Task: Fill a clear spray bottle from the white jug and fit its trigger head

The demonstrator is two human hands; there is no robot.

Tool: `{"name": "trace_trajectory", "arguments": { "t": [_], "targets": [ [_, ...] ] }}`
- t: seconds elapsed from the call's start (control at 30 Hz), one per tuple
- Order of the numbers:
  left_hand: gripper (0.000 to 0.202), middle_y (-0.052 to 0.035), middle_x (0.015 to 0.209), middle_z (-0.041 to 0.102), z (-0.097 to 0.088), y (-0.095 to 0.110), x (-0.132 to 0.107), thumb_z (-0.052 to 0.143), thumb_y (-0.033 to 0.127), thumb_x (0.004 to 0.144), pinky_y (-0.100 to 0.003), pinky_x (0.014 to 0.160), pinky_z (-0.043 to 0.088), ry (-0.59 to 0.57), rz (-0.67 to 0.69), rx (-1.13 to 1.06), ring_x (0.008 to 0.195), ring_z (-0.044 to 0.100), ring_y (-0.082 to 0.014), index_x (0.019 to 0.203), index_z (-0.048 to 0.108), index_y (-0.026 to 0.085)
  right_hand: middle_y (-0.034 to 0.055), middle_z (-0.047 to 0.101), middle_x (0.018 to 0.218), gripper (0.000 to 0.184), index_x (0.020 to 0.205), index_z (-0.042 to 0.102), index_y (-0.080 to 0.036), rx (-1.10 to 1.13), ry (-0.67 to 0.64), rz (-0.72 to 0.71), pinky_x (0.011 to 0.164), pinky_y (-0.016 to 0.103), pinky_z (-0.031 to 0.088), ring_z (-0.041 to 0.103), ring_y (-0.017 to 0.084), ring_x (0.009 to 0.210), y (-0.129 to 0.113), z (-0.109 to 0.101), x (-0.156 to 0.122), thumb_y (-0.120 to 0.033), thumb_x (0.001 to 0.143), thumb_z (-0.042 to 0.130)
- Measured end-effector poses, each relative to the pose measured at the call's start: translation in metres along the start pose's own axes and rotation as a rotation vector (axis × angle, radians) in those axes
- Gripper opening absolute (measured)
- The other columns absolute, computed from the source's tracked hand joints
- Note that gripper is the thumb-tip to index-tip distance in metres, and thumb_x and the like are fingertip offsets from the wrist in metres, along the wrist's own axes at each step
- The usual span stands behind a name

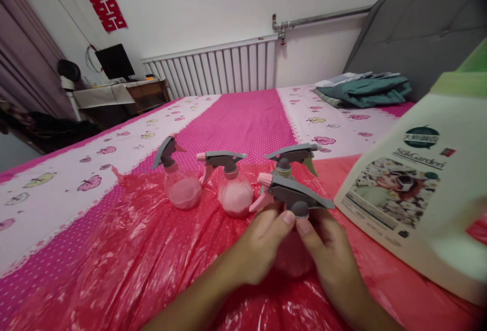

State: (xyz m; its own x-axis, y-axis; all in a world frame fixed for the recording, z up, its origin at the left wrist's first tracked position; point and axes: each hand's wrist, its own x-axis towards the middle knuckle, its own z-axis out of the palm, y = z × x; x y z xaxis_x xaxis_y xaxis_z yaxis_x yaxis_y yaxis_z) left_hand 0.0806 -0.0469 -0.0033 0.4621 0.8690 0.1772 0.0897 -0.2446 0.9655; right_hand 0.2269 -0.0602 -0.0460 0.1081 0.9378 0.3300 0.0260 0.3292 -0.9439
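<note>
Both my hands are closed around the neck of the nearest spray bottle (299, 198), just under its grey head with a pink nozzle and trigger. My left hand (262, 247) grips from the left, and my right hand (331, 250) from the right, thumbs nearly touching at the collar. The bottle's round body is partly hidden between my hands. Behind it stands a spray bottle with a green trigger (283, 166), mostly covered. To the left are a pink-trigger spray bottle (236, 196) and another spray bottle (183, 189), both holding pale liquid.
A large white detergent jug (411, 189) with a green top stands close on the right. Red plastic sheeting (152, 250) covers the near part of the bed (247, 118). Folded clothes (365, 90) lie by the grey headboard (422, 32). A radiator (216, 67) is behind.
</note>
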Motion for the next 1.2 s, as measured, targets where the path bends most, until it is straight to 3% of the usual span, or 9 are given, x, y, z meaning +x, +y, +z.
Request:
{"name": "trace_trajectory", "arguments": {
  "t": [0.3, 0.5, 0.87, 1.0, 1.2],
  "targets": [
    [0.061, -0.0093, 0.158, 0.060, -0.0006, 0.0014, 0.0025, 0.045, 0.063, 0.107, -0.044, 0.130, 0.034, -0.020, 0.019, -0.025, 0.148, 0.052, -0.0320, 0.150, 0.060, 0.022, 0.0060, 0.075, 0.117, 0.038, 0.114, 0.074, -0.029, 0.002, 0.028, 0.023, 0.106, 0.042, 0.053, 0.069, 0.027, 0.117, 0.0007, 0.0001, 0.0002, -0.061, 0.094, 0.068],
    [0.055, -0.0067, 0.157, 0.062, -0.0004, 0.0039, 0.0008, 0.043, 0.059, 0.109, -0.046, 0.131, 0.034, -0.009, -0.007, -0.023, 0.148, 0.052, -0.0306, 0.149, 0.061, 0.026, 0.0059, 0.076, 0.114, 0.036, 0.109, 0.073, -0.028, 0.004, 0.034, 0.022, 0.104, 0.042, 0.055, 0.069, 0.026, 0.114, 0.0004, 0.0008, 0.0005, -0.060, 0.094, 0.068],
    [0.050, -0.0090, 0.148, 0.067, 0.0005, 0.0017, 0.0007, 0.041, 0.051, 0.109, -0.045, 0.127, 0.039, 0.015, -0.058, -0.024, 0.142, 0.057, -0.0303, 0.139, 0.067, 0.021, 0.0058, 0.074, 0.117, 0.036, 0.119, 0.074, -0.030, -0.013, 0.008, 0.007, 0.106, 0.042, 0.055, 0.069, 0.025, 0.115, -0.0027, 0.0024, 0.0011, -0.058, 0.097, 0.065],
    [0.048, -0.0071, 0.156, 0.062, 0.0001, 0.0021, 0.0009, 0.043, 0.051, 0.109, -0.043, 0.131, 0.032, 0.001, -0.034, -0.041, 0.150, 0.051, -0.0284, 0.143, 0.064, 0.024, 0.0060, 0.073, 0.120, 0.036, 0.120, 0.075, -0.031, 0.027, 0.005, -0.014, 0.102, 0.038, 0.058, 0.069, 0.024, 0.114, -0.0037, 0.0011, -0.0001, -0.057, 0.100, 0.060],
    [0.051, -0.0128, 0.150, 0.065, 0.0008, 0.0009, 0.0006, 0.041, 0.050, 0.110, -0.046, 0.129, 0.034, 0.006, -0.039, -0.040, 0.144, 0.056, -0.0296, 0.140, 0.065, 0.018, 0.0046, 0.072, 0.116, 0.033, 0.119, 0.075, -0.032, 0.029, 0.012, -0.029, 0.102, 0.035, 0.058, 0.068, 0.022, 0.111, 0.0001, -0.0015, -0.0011, -0.055, 0.101, 0.060]
  ]
}}
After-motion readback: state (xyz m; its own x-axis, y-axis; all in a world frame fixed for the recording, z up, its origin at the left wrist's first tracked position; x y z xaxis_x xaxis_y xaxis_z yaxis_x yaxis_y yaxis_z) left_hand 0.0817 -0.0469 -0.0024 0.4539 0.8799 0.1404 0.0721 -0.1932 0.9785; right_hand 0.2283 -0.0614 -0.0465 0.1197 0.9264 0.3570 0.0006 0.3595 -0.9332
